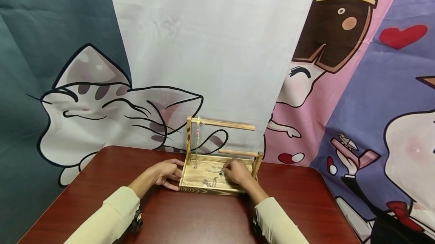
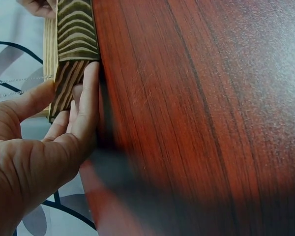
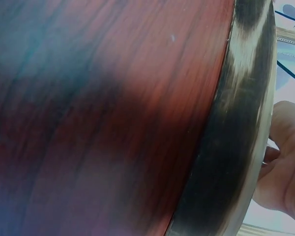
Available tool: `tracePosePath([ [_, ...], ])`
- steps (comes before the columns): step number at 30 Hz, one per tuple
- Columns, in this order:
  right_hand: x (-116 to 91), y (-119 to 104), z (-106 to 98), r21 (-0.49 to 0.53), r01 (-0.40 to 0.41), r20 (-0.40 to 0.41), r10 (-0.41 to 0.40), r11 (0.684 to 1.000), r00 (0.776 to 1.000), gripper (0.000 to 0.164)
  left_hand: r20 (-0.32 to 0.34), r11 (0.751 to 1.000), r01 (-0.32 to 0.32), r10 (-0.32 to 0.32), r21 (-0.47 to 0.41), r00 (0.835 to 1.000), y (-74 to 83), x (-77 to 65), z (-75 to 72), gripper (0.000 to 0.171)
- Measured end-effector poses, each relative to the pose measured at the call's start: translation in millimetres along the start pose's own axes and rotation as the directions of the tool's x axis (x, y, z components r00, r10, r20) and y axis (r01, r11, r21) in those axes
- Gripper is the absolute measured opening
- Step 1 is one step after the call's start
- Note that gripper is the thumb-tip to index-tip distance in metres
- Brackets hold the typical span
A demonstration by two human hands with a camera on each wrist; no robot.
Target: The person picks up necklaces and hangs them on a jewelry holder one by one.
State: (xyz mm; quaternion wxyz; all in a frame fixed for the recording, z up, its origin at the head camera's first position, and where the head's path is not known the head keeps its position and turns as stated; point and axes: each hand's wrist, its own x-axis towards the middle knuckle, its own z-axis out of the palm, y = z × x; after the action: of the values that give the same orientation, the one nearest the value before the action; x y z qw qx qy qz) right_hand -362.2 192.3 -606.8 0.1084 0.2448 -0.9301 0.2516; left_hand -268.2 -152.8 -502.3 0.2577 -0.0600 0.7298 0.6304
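Observation:
A wooden jewelry stand (image 1: 190, 179) with a shallow tray base stands on the table. My left hand (image 1: 168, 174) holds the tray's left end; in the left wrist view its digits (image 2: 91, 83) lie against the striped end face. Over the tray's right half, my right hand (image 1: 236, 170) reaches in with bent fingers, pinching at a thin silver chain necklace (image 1: 214, 169) beside a small dark charm. The right wrist view shows part of that hand (image 3: 287, 169) beyond the dark tray wall. Another silver chain (image 1: 210, 183) lies near the tray's front.
A beaded necklace (image 1: 197, 134) hangs from the left end of the upper wooden bar (image 1: 227, 124). A lower bar (image 1: 239, 153) runs to the right post. The stand sits near the back of the red-brown table (image 1: 204, 217), before a printed cartoon curtain (image 1: 210, 47).

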Motion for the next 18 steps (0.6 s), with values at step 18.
tracePosePath([
  [18,-2.1,-14.5,-7.9,-0.146,0.027,0.111,-0.010,0.989,0.994,0.025,-0.005,1.000,0.012,-0.012,0.000,1.000,2.4,-0.6,-0.2,0.064],
])
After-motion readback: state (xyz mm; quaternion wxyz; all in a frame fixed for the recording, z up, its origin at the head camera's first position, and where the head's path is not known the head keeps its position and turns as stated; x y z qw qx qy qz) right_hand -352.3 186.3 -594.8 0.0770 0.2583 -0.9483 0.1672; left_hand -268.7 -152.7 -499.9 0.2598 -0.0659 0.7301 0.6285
